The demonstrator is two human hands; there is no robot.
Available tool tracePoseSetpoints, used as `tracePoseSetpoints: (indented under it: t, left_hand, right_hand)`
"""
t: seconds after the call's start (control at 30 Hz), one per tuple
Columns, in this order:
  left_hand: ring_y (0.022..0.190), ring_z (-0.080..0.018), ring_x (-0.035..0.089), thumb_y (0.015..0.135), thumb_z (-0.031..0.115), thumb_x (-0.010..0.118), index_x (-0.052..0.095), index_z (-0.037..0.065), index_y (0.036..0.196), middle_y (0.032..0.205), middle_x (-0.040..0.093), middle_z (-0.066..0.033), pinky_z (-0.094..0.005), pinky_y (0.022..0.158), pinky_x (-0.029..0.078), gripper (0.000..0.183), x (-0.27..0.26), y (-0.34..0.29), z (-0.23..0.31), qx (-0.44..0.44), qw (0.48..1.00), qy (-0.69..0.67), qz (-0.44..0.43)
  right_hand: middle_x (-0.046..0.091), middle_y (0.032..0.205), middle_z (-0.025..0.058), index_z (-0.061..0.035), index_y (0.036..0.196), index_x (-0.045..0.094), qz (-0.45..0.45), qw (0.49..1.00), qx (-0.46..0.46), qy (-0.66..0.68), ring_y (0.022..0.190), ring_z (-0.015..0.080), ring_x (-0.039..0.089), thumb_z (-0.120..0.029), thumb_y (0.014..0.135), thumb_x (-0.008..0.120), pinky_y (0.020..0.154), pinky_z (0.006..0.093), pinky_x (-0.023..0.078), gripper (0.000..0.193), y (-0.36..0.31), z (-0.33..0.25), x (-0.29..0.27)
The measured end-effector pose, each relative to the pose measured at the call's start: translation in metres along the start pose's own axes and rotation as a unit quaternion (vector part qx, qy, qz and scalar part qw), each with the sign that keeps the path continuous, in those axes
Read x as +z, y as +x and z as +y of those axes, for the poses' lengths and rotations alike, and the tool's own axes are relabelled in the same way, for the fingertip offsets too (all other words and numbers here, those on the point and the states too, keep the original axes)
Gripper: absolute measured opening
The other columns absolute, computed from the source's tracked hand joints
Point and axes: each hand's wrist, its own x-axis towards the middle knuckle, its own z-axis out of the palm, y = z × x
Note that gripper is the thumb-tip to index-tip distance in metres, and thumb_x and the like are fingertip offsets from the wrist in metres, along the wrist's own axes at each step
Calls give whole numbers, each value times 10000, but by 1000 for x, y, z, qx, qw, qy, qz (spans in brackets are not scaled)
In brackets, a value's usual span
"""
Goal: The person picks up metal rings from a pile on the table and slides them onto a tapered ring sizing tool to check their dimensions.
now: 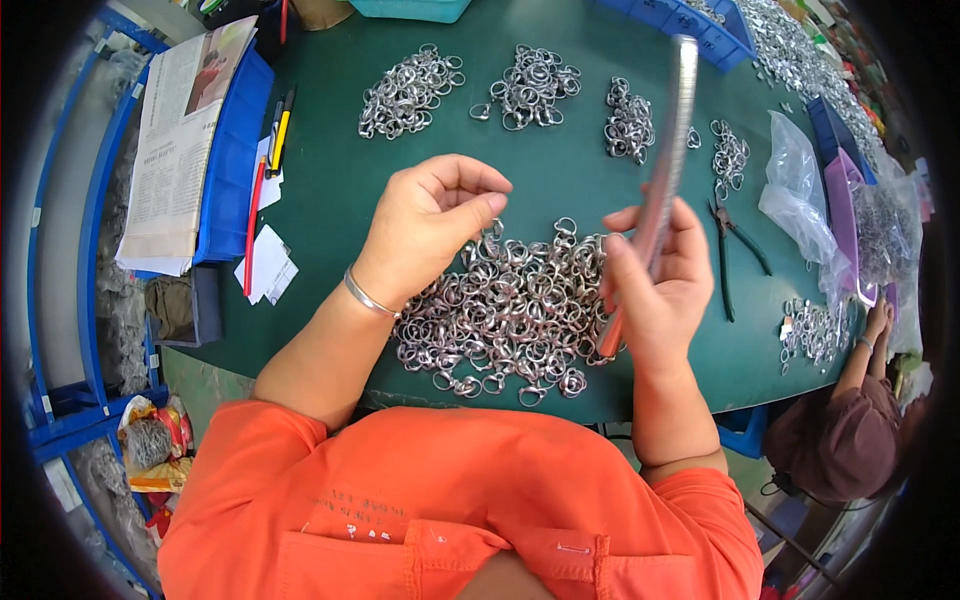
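Observation:
My right hand (pixel 672 290) grips a ring mandrel (pixel 682 100), a long tapered metal stick with marks along it. It stands tilted, its thin reddish lower end over the right side of a big pile of silver-coloured rings (pixel 500 310). Above the pile's upper left edge is my left hand (pixel 430 215), a metal bangle on its wrist. Its thumb and fingers are curled together in a pinch; whatever they hold is too small or hidden to make out. A ring lies just below the thumb tip, and I cannot tell whether it is touching.
Smaller ring heaps (pixel 412 92) lie across the far side of the green table (pixel 330 220). Green-handled pliers (pixel 728 250) rest at right, near a plastic bag (pixel 795 195). A blue bin (pixel 240 150) with newspaper, and pens, are at left. Another person's arm (pixel 860 355) reaches in at right.

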Motion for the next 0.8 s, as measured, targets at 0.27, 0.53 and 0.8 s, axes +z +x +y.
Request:
tracePoseSetpoints:
  t: [0.27,0.53,0.8]
  left_hand:
    - [769,-281,571,751,28,612,620,35,832,815,565,-113,-340,678,465,82,37,28,-24,231,877,404,-120]
    - [801,-271,566,749,66,636,610,28,838,833,538,-105,-338,694,460,100,32,35,-15,206,883,401,-132]
    - [754,-154,611,903,157,524,558,-40,965,846,624,-113,-256,687,505,208,28,-13,13,-135,973,-98,-160]
  right_hand:
    - [562,862,82,22,1191,379,28,994,13,109,488,69,505,30,813,580,367,183,377,428,12,-8,-11]
    - [573,923,80,26,1179,391,-24,995,32,88,557,53,520,52,789,570,414,166,409,430,10,-4,-16]
    - [575,940,88,39,1194,399,-143,987,75,23,719,63,550,64,775,590,546,175,446,461,2,1,-9]
